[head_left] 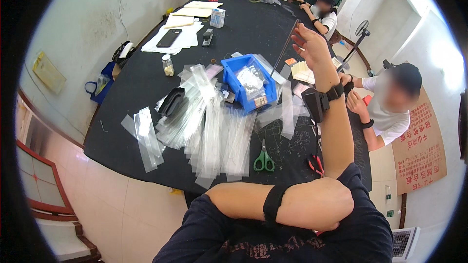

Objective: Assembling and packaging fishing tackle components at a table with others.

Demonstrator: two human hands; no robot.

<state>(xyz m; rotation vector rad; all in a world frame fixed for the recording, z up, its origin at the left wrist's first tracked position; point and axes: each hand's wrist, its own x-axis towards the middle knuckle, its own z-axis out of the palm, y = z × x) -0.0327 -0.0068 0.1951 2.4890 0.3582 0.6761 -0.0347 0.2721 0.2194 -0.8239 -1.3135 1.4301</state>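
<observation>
My right hand (312, 46) is raised over the far right of the black table, fingers stretched and a little apart. A thin dark rod (284, 48) slants from its fingertips to the blue bin (234, 85); I see no clear grip on it. Small clear bags (251, 80) lie in the bin. My left hand (317, 204) is across my front, below my right forearm, its fingers curled under and mostly hidden. A bit of red shows beneath it. Nearby lie green-handled scissors (263, 160), red-handled pliers (315, 164) and a heap of clear plastic sleeves (214, 131).
On the black table (131, 85) are a black case (171, 101), a small jar (167, 65), a phone (169, 38), a stapler (207, 37), papers (187, 31) and a small box (218, 18). A person in a dark cap (397, 102) works at the right edge; another (324, 14) sits farther off.
</observation>
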